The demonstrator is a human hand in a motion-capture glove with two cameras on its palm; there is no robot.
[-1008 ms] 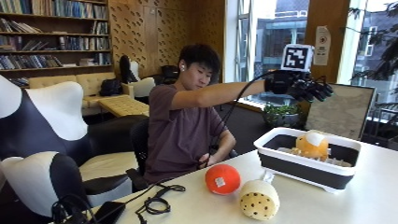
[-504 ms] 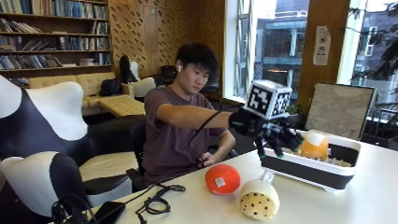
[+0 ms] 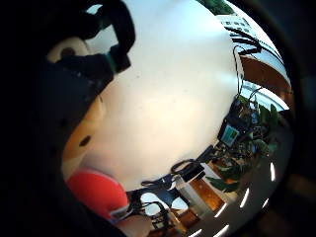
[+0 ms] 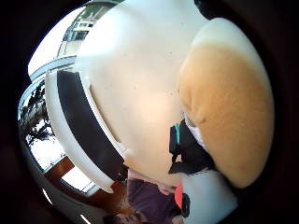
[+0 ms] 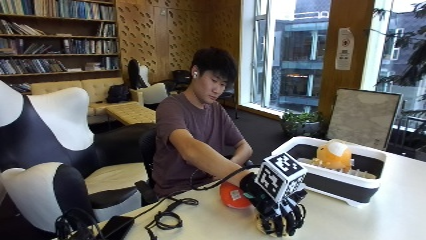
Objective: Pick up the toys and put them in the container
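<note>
Two toys outside container [image 5: 333, 176]: red ball [image 5: 233, 196], beige spotted toy [image 5: 265, 227] just beside it. Gloved right hand [image 5: 279, 215] on beige toy, fingers curled round it. Grasp step; next lift, carry to container.

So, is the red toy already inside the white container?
No, in the outside view the red toy lies on the table, apart from the white container, which holds only an orange toy.

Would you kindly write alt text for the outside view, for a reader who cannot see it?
A seated person lowers a black-gloved right hand onto a cream spotted toy on a white table, fingers draped over it. An orange ball toy lies just behind the hand, and a yellow-orange toy sits in a black-and-white container further along the table.
</note>
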